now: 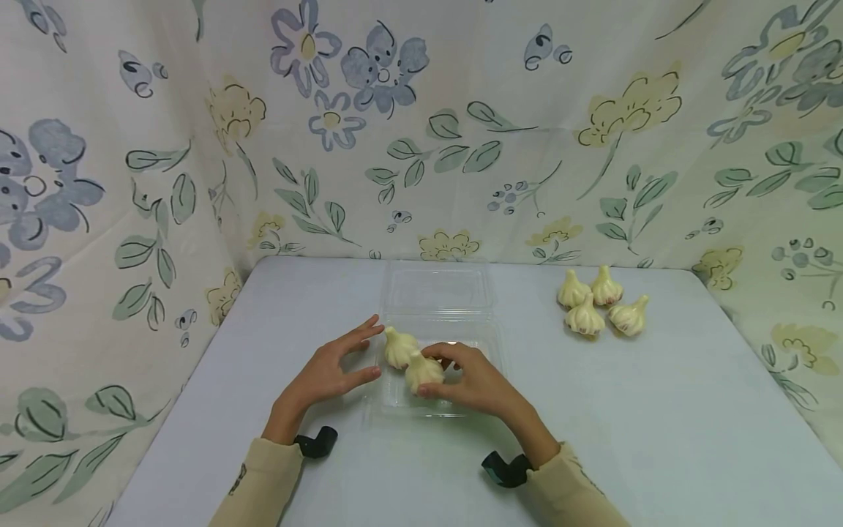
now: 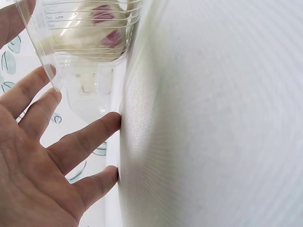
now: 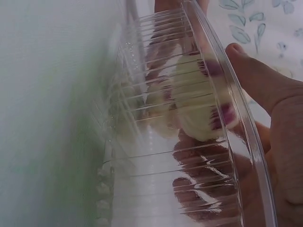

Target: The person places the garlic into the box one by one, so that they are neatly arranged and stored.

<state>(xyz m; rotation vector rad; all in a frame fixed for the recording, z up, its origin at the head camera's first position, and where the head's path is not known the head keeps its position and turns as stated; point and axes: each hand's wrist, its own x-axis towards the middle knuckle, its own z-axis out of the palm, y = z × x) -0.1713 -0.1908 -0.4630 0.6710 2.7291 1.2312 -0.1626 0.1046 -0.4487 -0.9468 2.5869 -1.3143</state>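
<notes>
A clear plastic clamshell box (image 1: 487, 338) lies unfolded on the table, its lid (image 1: 437, 289) spread toward the back. Inside the tray, at its left side, sits one pale garlic bulb (image 1: 399, 347). My right hand (image 1: 477, 377) reaches in over the tray and holds a second garlic bulb (image 1: 424, 373) between thumb and fingers, close beside the first. Purple-marked garlic (image 3: 199, 99) shows through the ribbed wall in the right wrist view. With fingers spread, my left hand (image 1: 332, 369) stands at the box's left side, some fingertips (image 2: 51, 71) at the rim and others at the tabletop.
Several more garlic bulbs (image 1: 585, 316) stand grouped at the back right of the white table (image 1: 658, 410). A flowered curtain (image 1: 421, 146) hangs behind and at both sides. Each wrist carries a black camera mount (image 1: 506, 468).
</notes>
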